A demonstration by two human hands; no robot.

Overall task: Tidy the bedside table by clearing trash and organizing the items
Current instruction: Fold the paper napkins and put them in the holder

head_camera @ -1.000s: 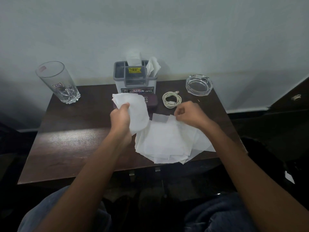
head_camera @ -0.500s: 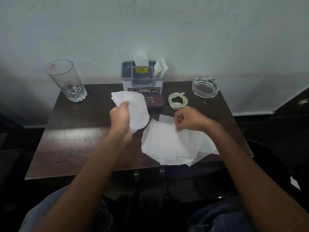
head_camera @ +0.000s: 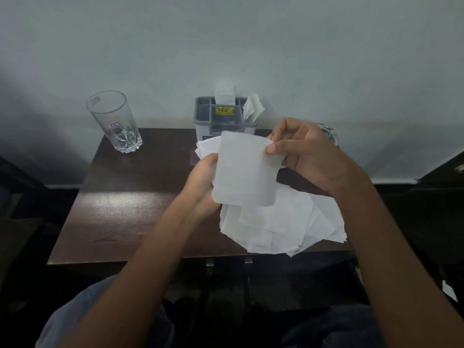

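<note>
The dark brown rectangular wooden desk [head_camera: 140, 209] has a smooth, half-glossy top that throws back a pale patch of light. The tall clear glass tumbler [head_camera: 114, 121] is shiny, with a facet-cut base, and the grey box-shaped plastic organiser [head_camera: 203, 114] looks smooth and matt. The white square paper tissue [head_camera: 244, 172] and the loose pile of white paper tissues [head_camera: 288, 222] are thin, matt and soft-looking, with slightly ragged edges.

A pale wall [head_camera: 226, 33] stands behind, a white baseboard [head_camera: 394, 181] along its foot, blue jeans [head_camera: 75, 315] at bottom.
</note>
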